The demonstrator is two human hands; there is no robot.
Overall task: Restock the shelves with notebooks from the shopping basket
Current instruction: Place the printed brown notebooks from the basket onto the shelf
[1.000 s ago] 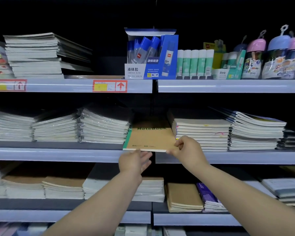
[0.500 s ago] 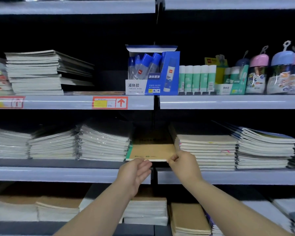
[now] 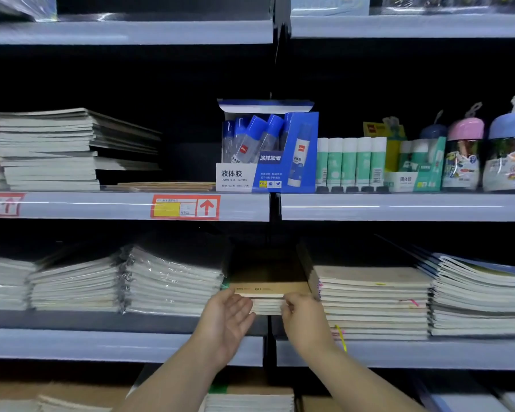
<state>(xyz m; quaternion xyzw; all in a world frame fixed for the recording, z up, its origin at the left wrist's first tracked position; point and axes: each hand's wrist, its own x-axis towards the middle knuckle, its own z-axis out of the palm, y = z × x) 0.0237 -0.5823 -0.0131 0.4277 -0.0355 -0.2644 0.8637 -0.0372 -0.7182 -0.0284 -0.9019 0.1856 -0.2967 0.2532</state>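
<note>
A small stack of brown kraft-cover notebooks (image 3: 269,288) lies on the middle shelf (image 3: 122,341), in the gap between a plastic-wrapped pile (image 3: 170,281) and a tall cream pile (image 3: 372,298). Most of the stack reaches back into the dark of the shelf. My left hand (image 3: 228,319) is flat and open, fingers against the front left edge of the stack. My right hand (image 3: 302,315) has its fingertips curled on the front right edge of the stack. The shopping basket is not in view.
The shelf above holds a grey notebook stack (image 3: 51,150), a blue box of liquid glue (image 3: 268,147), green glue sticks (image 3: 351,162) and capped jars (image 3: 485,156). More notebook piles (image 3: 482,295) fill the middle shelf. A lower shelf shows brown notebooks (image 3: 250,396).
The brown notebooks have slid further back into the shelf gap, with both hands following at the front edge. The camera has tilted upward, so the shelves sit lower in view.
</note>
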